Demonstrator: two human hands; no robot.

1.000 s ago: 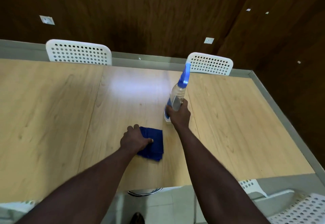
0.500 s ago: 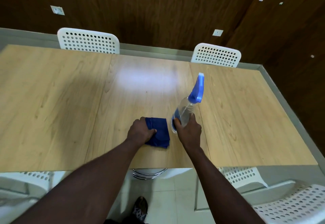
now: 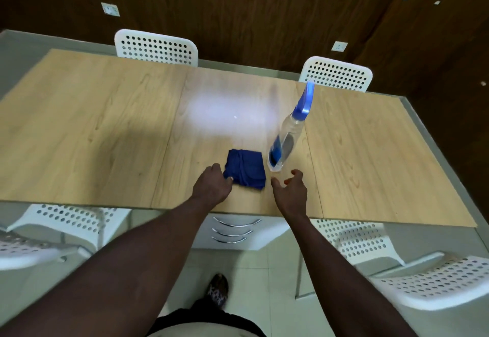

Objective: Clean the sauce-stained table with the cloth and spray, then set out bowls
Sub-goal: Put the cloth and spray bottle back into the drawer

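We count one wooden table (image 3: pixel 105 130), one folded blue cloth (image 3: pixel 246 168), one clear spray bottle (image 3: pixel 287 138) with a blue trigger head, and five white perforated chairs: two at the far edge (image 3: pixel 156 48) (image 3: pixel 337 73) and three on our near side (image 3: pixel 66 220) (image 3: pixel 357 238) (image 3: pixel 444 281). No bowls show. The cloth lies flat near the table's front edge, and the bottle stands just to its right, apart from it. Our left hand (image 3: pixel 211 187) is loosely curled, its fingertips touching the cloth's near-left corner without gripping it. Our right hand (image 3: pixel 289 189) is spread open, fingers and thumb apart, just short of the bottle's base and holding nothing. A bright glare patch sits on the tabletop beyond the cloth.
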